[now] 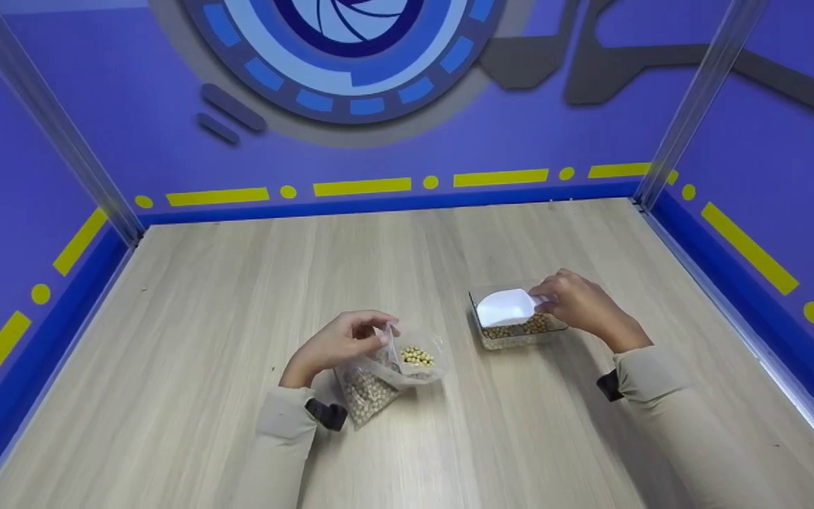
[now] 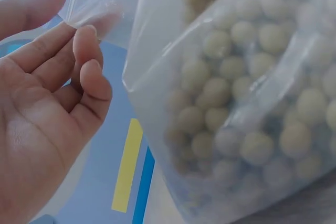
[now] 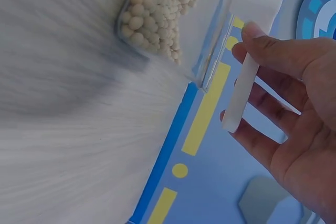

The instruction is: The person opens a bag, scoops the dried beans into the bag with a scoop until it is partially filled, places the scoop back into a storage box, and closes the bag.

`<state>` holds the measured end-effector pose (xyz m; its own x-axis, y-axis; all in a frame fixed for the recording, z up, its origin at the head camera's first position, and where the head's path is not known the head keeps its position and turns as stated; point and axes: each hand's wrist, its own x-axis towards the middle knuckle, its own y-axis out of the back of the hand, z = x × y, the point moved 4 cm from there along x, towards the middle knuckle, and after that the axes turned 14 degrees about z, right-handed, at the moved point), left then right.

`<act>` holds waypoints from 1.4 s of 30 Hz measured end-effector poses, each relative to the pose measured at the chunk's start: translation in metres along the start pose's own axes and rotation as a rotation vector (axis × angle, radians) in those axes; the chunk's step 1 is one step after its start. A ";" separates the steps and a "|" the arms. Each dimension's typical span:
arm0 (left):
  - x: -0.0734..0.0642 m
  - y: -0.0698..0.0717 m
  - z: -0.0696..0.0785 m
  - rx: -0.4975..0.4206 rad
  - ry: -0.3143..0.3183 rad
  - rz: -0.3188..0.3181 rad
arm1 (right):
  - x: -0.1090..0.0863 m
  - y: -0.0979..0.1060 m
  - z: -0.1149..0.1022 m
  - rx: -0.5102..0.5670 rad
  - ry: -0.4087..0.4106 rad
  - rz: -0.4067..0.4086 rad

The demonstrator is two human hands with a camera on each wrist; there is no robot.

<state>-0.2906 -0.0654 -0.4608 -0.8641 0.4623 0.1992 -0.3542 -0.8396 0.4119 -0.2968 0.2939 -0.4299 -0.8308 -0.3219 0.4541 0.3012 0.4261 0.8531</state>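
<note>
My left hand (image 1: pixel 343 343) pinches the rim of a clear plastic bag (image 2: pixel 152 51), which stands on the table with its mouth spread. Pale round beans (image 2: pixel 257 145) fill its lower part, and some show through the opening. Over to the right, my right hand (image 1: pixel 580 302) holds a white scoop (image 1: pixel 506 307) by its handle, thumb and fingers around it. The scoop is above a clear rectangular container (image 3: pixel 205 51); whether anything lies in its bowl I cannot tell. Beans (image 3: pixel 152 19) cover the bottom of that container.
Everything stands on a light wood-grain table (image 1: pixel 237 283). Blue-purple panels (image 1: pixel 407 162) with yellow dashes rise at the back and both sides. Metal posts (image 1: pixel 682 120) mark the rear corners.
</note>
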 end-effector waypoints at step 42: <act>0.002 -0.007 0.001 0.128 -0.041 0.341 | -0.019 -0.064 -0.121 0.437 0.071 -0.114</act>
<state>-0.2898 -0.0583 -0.4627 -0.9090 0.1751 0.3783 0.0016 -0.9061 0.4232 -0.2439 0.1702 -0.4621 -0.8087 -0.4379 0.3927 -0.0290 0.6965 0.7170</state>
